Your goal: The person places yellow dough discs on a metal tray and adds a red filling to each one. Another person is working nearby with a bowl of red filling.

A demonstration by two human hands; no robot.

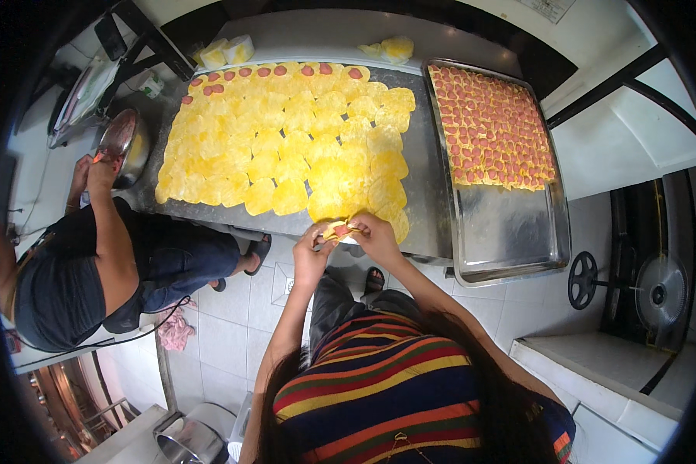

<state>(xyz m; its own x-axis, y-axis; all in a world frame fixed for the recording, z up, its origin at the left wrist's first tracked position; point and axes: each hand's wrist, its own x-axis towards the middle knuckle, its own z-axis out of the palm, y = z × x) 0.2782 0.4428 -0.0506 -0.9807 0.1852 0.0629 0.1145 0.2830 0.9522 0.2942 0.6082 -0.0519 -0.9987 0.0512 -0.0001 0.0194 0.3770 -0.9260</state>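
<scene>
Grey worktop [428, 203], both hands [377, 237] pinching a yellow wrapper [330, 230], creased, pink filling [343, 230] showing at its middle

The left hand [310, 252] and right hand [374, 234] cover the ends of the folded yellow wrapper with pink filling [339, 230]. Well left of the hands, the view's dark rim cuts off the black-shirted co-worker [62, 271]; below-left, the lower edge crops the shiny steel pot [185, 442].

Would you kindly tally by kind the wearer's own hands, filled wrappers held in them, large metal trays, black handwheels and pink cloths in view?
Left hand and right hand: 2
Filled wrapper: 1
Large metal tray: 1
Black handwheel: 1
Pink cloth: 1
Total: 6
</scene>
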